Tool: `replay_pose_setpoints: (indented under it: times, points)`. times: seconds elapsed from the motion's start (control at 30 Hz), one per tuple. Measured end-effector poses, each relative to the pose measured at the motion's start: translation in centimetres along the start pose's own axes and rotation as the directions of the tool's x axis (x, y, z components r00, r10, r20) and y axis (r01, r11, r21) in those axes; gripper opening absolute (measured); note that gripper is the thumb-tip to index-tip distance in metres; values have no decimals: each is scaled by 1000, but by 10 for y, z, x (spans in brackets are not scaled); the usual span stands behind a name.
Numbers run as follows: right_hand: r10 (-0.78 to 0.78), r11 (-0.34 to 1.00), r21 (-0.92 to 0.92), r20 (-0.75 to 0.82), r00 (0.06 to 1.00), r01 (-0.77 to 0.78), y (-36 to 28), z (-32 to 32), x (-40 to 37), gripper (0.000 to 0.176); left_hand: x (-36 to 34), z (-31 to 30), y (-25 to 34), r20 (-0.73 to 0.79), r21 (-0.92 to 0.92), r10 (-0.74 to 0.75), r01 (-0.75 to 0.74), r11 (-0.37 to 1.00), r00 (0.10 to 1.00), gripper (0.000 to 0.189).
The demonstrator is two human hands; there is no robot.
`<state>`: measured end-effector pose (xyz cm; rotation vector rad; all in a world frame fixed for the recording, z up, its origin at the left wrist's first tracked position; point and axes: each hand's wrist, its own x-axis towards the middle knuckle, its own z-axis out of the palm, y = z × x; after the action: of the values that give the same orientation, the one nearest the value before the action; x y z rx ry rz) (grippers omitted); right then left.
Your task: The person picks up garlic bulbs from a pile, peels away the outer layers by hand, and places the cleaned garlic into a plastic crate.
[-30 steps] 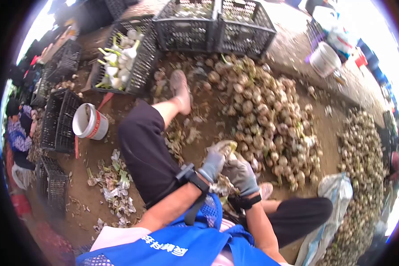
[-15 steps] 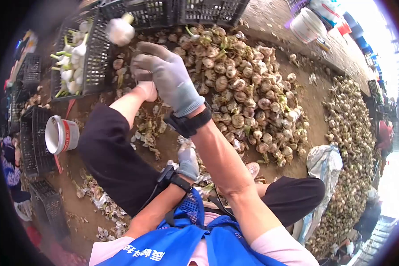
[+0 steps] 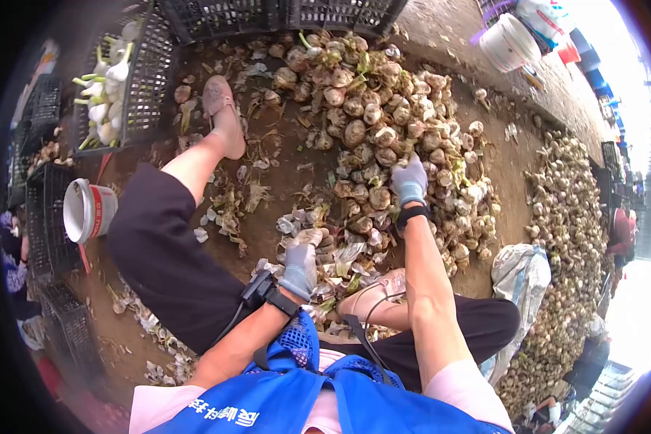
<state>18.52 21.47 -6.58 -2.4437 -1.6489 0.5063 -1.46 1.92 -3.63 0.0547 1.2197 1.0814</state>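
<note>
A large heap of unpeeled garlic bulbs (image 3: 369, 134) with brownish skins lies on the ground before me. My right hand (image 3: 410, 181), in a grey glove, reaches into the near side of the heap, its fingers closed on a bulb that it mostly hides. Lower and to the left, my gloved left hand (image 3: 302, 262) stays low over loose garlic skins (image 3: 347, 257), fingers curled; what they hold is hidden. Cleaned white garlic bulbs with stems (image 3: 112, 90) fill part of a black plastic crate (image 3: 148, 83) at the upper left.
More black crates (image 3: 224, 18) stand beyond the heap. A white bucket (image 3: 87, 210) is left of my knee, and another bucket (image 3: 510, 43) stands at upper right. A pale sack (image 3: 521, 278) lies by my right knee, beside a long garlic pile (image 3: 568, 239). Co-workers show at the edges.
My right hand has swung from near the crate down right into the heap. A white garlic bulb in the air near the crate is no longer there. My left hand stays low.
</note>
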Motion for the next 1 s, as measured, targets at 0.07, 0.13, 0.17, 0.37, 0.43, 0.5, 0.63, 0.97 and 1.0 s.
replay_pose_setpoints:
  times: [0.07, 0.13, 0.17, 0.37, 0.43, 0.5, 0.63, 0.97, 1.0]
  points:
    - [12, 955, 296, 58, 998, -29, -7, -11, -6, 51, -1, -1, 6, 77, -79, -50, 56, 995, 996, 24]
    - [-243, 771, 602, -23, 970, 207, -13, -19, -40, 57, 0, -1, 7, 140, -192, -78, 104, 976, 987, 31]
    - [-249, 660, 742, 72, 966, 115, -50, -61, -94, 57, 1, 1, 12, 219, -274, -97, 157, 949, 971, 34]
    - [-351, 150, 959, 278, 894, -240, -63, -48, -215, 58, -13, 4, 28, 583, -523, 150, 227, 821, 799, 25]
    - [-379, 191, 957, 279, 882, -221, -60, -75, -219, 43, -29, 5, 39, 581, -453, 170, 143, 880, 796, 23]
    - [-330, 174, 952, 297, 896, -252, -44, -81, -213, 27, -42, 9, 47, 588, -372, 182, 63, 926, 788, 21]
    - [-258, 163, 957, 276, 926, -240, -50, -91, -228, 14, -60, 20, 53, 469, -147, 274, -232, 962, 840, 27]
    - [-464, 203, 962, 258, 847, -182, -39, -100, -237, 18, -66, 9, 46, 440, -201, 255, -182, 963, 861, 25]
    - [-478, 162, 967, 253, 841, -198, -37, -102, -238, 19, -63, 8, 44, 449, -198, 257, -185, 963, 856, 25]
